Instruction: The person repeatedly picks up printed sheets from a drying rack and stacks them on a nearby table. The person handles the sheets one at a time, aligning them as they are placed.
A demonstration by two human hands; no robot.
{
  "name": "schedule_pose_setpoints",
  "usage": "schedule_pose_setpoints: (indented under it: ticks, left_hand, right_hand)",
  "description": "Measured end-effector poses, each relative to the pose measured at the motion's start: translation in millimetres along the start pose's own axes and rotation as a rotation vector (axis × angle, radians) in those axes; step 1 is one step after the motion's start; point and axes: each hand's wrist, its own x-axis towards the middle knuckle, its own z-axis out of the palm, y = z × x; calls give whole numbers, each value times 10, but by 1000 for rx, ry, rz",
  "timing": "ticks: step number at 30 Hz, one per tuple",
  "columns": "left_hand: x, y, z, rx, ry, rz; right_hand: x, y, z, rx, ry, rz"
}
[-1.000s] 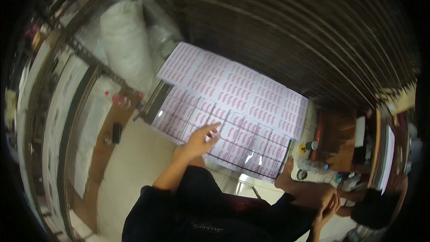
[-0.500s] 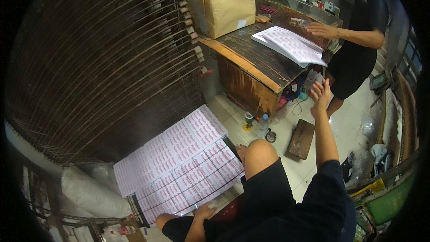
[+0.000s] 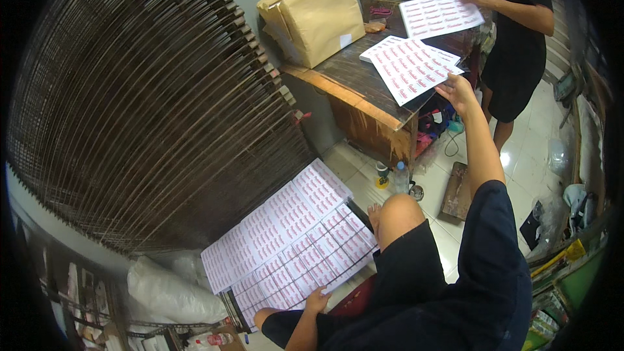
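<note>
A desk stands beyond laid sheets. Over the desk, a single sheet points one corner toward the wearer, long axis unclear, rows of red lettering upward. Right hand pinches its edge; left hand's grip, beside the laid sheets, cannot be told.

Diffuse indoor light of moderate strength, its source outside the view. The laid-out sheets and the pale tiled floor are brightest, the latter with a small patch of glare at right. The rack lies in brown shadow; the black clothing loses most detail. Fisheye distortion bows the rack's rods into arcs, and the corners fall to black. Print on the near sheet is fairly sharp; the far sheet is softly blurred.
</note>
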Motion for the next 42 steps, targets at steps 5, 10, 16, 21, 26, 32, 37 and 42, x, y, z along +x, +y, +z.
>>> schedule_pose_setpoints:
  ticks: [5,10,16,21,26,32,37,42]
  left_hand:
    - [-111,-10,-27,151,78,98]
    - [-114,82,59,-38,-25,7]
    - [-205,194,-124,-136,151,238]
    - [-208,137,-285,-123,108,138]
    - [-491,350,-481,-172,159,170]
    - [-1460,74,-1151,306,829,93]
    - [-1754,-502,-990,110,1018,243]
    - [-1646,-542,-958,142,1047,9]
  right_hand:
    - [-96,134,273,-524,70,-118]
    - [-808,15,173,-440,4,-274]
    - [-2444,298,62,-676,-220,-2]
    - [-3289,883,742,-340,-298,419]
    - [-3047,1971,467,-350,-339,547]
    - [-2852,3674,136,-305,-81,575]
    - [-3052,4397,59,-276,81,730]
    - [-2999,4493,-22,-391,90,718]
